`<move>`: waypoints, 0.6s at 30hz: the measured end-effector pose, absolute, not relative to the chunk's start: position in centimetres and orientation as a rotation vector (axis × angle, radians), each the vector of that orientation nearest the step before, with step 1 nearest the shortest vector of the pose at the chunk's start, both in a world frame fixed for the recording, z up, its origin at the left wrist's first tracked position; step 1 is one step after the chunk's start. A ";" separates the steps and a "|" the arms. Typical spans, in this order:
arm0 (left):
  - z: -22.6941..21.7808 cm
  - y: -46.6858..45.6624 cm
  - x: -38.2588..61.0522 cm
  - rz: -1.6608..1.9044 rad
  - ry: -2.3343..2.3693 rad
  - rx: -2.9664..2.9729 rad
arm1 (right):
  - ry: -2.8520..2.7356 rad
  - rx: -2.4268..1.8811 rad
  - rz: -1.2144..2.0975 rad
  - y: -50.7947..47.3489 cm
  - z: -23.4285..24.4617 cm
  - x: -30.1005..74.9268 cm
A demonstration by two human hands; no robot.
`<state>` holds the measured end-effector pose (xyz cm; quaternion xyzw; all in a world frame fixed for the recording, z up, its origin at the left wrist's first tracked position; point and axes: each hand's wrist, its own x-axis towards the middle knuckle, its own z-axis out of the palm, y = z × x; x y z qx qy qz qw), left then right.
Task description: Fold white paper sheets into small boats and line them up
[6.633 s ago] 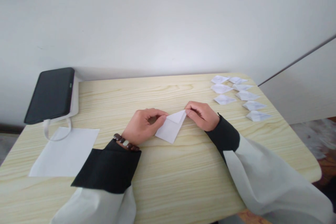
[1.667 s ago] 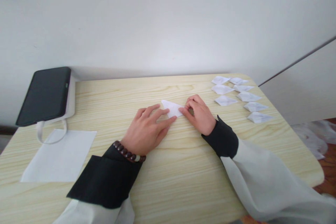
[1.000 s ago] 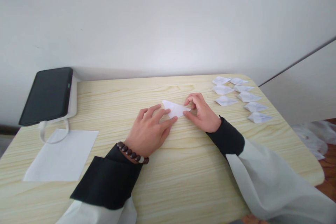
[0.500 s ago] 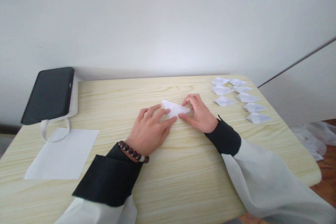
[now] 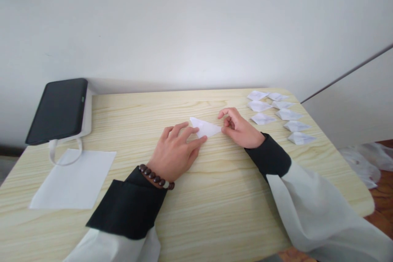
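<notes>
A small white folded paper (image 5: 209,128), pointed at its right end, lies flat on the table. My left hand (image 5: 176,149) holds its left part down, with thumb and index fingertips on the paper and the other fingers spread. A dark bead bracelet circles that wrist. At the paper's right tip is my right hand (image 5: 241,129), its thumb touching or very near the point. The index finger is raised apart from the thumb, and the other fingers are curled; nothing shows between them.
Several folded white paper pieces (image 5: 294,126) stand in two columns at the right. To the left, a white paper sheet (image 5: 72,184) lies below a dark-screened device (image 5: 58,110) with a white loop (image 5: 66,163). A wall rises behind the wooden table (image 5: 196,221). Clear plastic bags (image 5: 364,163) are beyond its right edge.
My right hand has slid right along the folded paper to its tip, and its index finger has lifted off. The left hand and the paper have stayed in place.
</notes>
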<state>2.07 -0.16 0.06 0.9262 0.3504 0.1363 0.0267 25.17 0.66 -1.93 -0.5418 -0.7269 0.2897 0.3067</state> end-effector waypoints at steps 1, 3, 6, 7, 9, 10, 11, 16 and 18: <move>0.1 -0.2 2.1 0.421 1.084 2.859 | -1.905 -1.428 0.745 0.6 -2.1 25.0; 0.1 -0.2 2.1 0.418 1.086 2.856 | -1.888 -1.422 0.651 0.4 -2.3 24.4; 0.0 -0.1 2.1 0.418 1.088 2.856 | -1.965 -1.435 0.472 0.2 -2.5 23.5; 0.0 -0.1 2.1 0.420 1.089 2.856 | -1.994 -1.439 0.444 0.2 -2.5 23.3; -0.1 -0.1 2.1 0.426 1.091 2.859 | -2.028 -1.443 0.453 0.2 -2.5 23.3; -0.1 0.0 2.1 0.428 1.090 2.862 | -2.028 -1.446 0.479 0.3 -2.4 23.4; -0.1 0.0 2.1 0.431 1.088 2.865 | -2.028 -1.445 0.506 0.3 -2.3 23.6; -0.2 -0.1 2.1 0.456 1.080 2.873 | -2.051 -1.418 0.595 0.6 -2.0 24.7; -0.2 -0.1 2.0 0.467 1.075 2.874 | -2.028 -1.417 0.606 0.6 -2.1 24.8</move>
